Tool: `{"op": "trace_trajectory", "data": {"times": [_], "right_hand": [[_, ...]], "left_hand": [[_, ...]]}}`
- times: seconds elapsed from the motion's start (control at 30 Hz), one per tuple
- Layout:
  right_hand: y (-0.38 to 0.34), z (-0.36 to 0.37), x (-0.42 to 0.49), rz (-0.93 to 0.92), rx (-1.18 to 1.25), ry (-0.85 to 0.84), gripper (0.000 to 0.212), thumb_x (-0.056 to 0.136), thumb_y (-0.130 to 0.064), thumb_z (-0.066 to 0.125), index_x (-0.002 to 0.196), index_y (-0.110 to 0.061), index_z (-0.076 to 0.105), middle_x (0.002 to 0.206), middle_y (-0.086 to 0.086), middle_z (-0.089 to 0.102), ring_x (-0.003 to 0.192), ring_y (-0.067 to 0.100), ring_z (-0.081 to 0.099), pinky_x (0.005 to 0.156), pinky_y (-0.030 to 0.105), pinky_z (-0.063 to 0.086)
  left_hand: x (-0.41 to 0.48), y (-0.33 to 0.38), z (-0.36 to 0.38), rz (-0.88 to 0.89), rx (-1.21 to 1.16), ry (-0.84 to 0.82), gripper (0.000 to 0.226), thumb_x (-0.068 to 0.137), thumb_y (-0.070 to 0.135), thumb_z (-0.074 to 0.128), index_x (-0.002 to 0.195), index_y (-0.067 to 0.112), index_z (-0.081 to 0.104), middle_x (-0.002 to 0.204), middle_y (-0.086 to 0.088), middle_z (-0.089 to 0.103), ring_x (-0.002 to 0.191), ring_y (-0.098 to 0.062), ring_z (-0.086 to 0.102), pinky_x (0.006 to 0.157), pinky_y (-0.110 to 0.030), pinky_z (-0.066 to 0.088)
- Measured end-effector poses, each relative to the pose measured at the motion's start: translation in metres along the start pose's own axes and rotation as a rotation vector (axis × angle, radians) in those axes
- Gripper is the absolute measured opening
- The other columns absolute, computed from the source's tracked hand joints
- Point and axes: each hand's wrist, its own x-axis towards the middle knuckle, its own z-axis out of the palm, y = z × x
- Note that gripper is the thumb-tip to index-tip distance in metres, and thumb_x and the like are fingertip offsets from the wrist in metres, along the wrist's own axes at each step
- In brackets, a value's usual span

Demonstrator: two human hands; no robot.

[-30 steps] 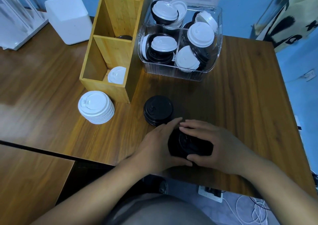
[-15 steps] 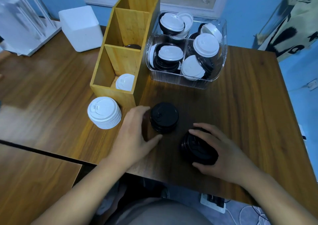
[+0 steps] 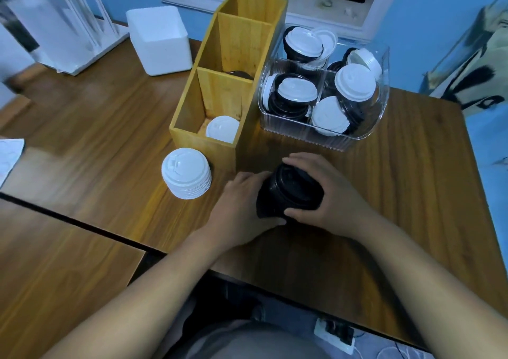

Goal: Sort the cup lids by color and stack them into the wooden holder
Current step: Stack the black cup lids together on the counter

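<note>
Half a second ago two black piles were seen apart on the tabletop (image 3: 412, 194), one by each hand. Now only one black pile of lids (image 3: 288, 194) is seen, and it is held tilted between both hands, between the wooden holder (image 3: 220, 92) and the near edge. The grip of the left hand (image 3: 243, 205) is curled round the low end of the pile. The grip of the right hand (image 3: 330, 188) is wrapped over the high end, with the thumb tucked under. It cannot be told if the pile is touching the wood. The pile is dark and shiny, and its rims are seen as thin rings. A white pile of lids (image 3: 186, 173) is stood just beside the holder's near end, as before. One white lid (image 3: 222, 128) is laid in the holder's near part, and a black lid (image 3: 237, 73) is partly seen in the middle part. Black and white lids are jumbled in the clear box (image 3: 365, 136) toward the far right corner. The small raised marks on the white lids cannot be read.
</note>
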Motion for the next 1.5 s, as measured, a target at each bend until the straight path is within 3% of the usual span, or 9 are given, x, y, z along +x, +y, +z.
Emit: {"op": "trace_trajectory", "data": {"times": [0.1,0.2,0.3,0.53,0.93,1.13,1.27,1.37,1.5], "right_hand": [[0.003,0.002,0.000,0.002,-0.026,-0.025,0.087,0.074,-0.043,0.086,0.147,-0.040,0.039,0.149,-0.015,0.034,0.138,0.000,0.033,0.111,0.022,0.033],[0.002,0.001,0.003,0.035,-0.011,-0.075,0.085,0.076,-0.054,0.080,0.147,-0.042,0.036,0.148,-0.019,0.030,0.136,-0.008,0.029,0.106,0.009,0.028],[0.001,0.004,0.006,0.019,0.022,-0.053,0.062,0.091,-0.056,0.061,0.146,-0.039,0.039,0.146,-0.017,0.034,0.135,-0.008,0.031,0.103,0.003,0.026],[-0.006,0.005,0.003,0.000,-0.031,-0.089,0.059,0.090,-0.048,0.064,0.144,-0.041,0.041,0.149,-0.017,0.032,0.137,-0.001,0.034,0.106,0.019,0.035],[0.002,0.009,0.003,0.038,0.056,-0.015,0.063,0.086,-0.059,0.067,0.143,-0.048,0.043,0.153,-0.021,0.028,0.139,-0.008,0.026,0.108,0.020,0.033],[0.000,0.026,-0.009,0.072,0.097,0.183,0.064,0.080,-0.067,0.062,0.140,-0.048,0.047,0.155,-0.023,0.027,0.141,-0.007,0.024,0.105,0.013,0.025],[0.003,0.031,-0.013,0.052,0.052,0.139,0.086,0.073,-0.055,0.082,0.147,-0.044,0.040,0.157,-0.021,0.021,0.145,-0.001,0.023,0.111,0.022,0.029],[0.004,0.033,-0.013,0.012,-0.065,0.123,0.094,0.072,-0.042,0.087,0.150,-0.042,0.035,0.158,-0.016,0.019,0.146,0.004,0.023,0.113,0.029,0.032],[0.007,0.031,-0.019,0.010,-0.080,0.172,0.094,0.072,-0.037,0.088,0.150,-0.044,0.035,0.157,-0.014,0.022,0.144,0.002,0.026,0.111,0.018,0.029]], "left_hand": [[-0.001,0.002,-0.002,-0.009,-0.008,-0.006,0.097,0.074,0.056,0.083,0.153,0.024,0.037,0.145,0.005,0.051,0.134,-0.015,0.037,0.110,-0.035,0.031],[-0.001,0.000,-0.002,-0.055,-0.051,-0.021,0.103,0.072,0.060,0.083,0.155,0.033,0.026,0.147,0.005,0.046,0.135,-0.017,0.038,0.112,-0.036,0.033],[-0.002,0.000,-0.001,-0.036,-0.053,-0.008,0.099,0.074,0.056,0.083,0.154,0.031,0.030,0.145,0.007,0.049,0.133,-0.013,0.036,0.110,-0.035,0.032],[0.000,0.001,-0.002,-0.002,-0.033,-0.002,0.089,0.075,0.058,0.081,0.150,0.029,0.041,0.139,0.008,0.055,0.129,-0.011,0.039,0.106,-0.033,0.031],[-0.014,0.001,-0.010,0.068,-0.011,-0.024,0.093,0.082,0.051,0.078,0.157,0.025,0.030,0.151,0.008,0.047,0.137,-0.011,0.035,0.114,-0.032,0.034],[-0.053,-0.044,-0.059,0.124,0.106,0.481,0.051,0.084,0.031,0.080,0.129,0.012,0.063,0.127,-0.002,0.063,0.118,-0.024,0.055,0.100,-0.042,0.046],[-0.051,-0.096,-0.075,-0.069,0.117,0.433,0.078,0.076,0.046,0.081,0.142,0.017,0.051,0.149,-0.003,0.046,0.138,-0.027,0.042,0.113,-0.044,0.036],[-0.049,-0.104,-0.069,-0.065,-0.015,0.331,0.087,0.077,0.037,0.088,0.149,0.018,0.043,0.151,0.000,0.046,0.141,-0.015,0.042,0.113,-0.040,0.040],[-0.052,-0.083,-0.052,0.029,-0.017,0.320,0.088,0.077,0.037,0.087,0.149,0.013,0.044,0.147,-0.002,0.050,0.136,-0.018,0.048,0.110,-0.033,0.041]]}}
